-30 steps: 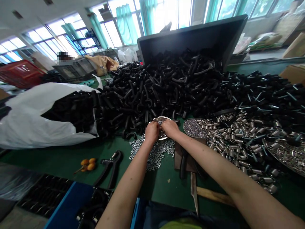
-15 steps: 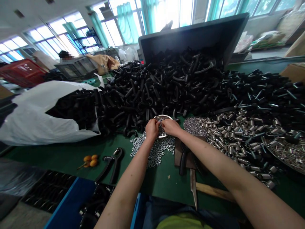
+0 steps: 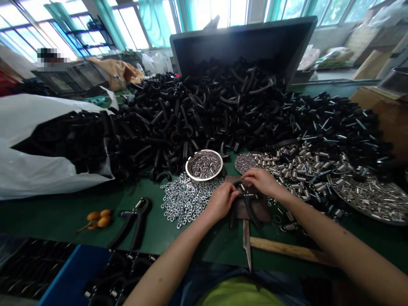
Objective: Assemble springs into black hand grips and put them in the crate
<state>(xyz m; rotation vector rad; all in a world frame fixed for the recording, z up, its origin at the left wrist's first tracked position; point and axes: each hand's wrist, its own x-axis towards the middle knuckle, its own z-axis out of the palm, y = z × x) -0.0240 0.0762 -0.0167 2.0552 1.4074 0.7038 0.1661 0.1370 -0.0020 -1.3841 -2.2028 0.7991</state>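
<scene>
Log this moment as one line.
Left hand: touching black V-shaped handgrip; right hand: near its silvery coil spring; beneath handgrip: brown flat plate; left of plate: loose silvery nuts; behind nuts: round silvery bowl

texts: none legible, near or far | labels, brands: none legible, left or right | numbers, signs: none legible

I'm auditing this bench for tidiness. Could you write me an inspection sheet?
Surface: green tabletop, crowded with coil springs and black handles.
Job's things: black hand gripper on brown plate; loose nut-like rings beside a round dish of pins.
Clutter: orange fruits, pointed blade, wooden handle.
Hands: left hand holds the black hand gripper; right hand has fingers near its spring.
Cables: nothing clearly seen.
Surroundings: tipped grey bin, curtained windows.
</scene>
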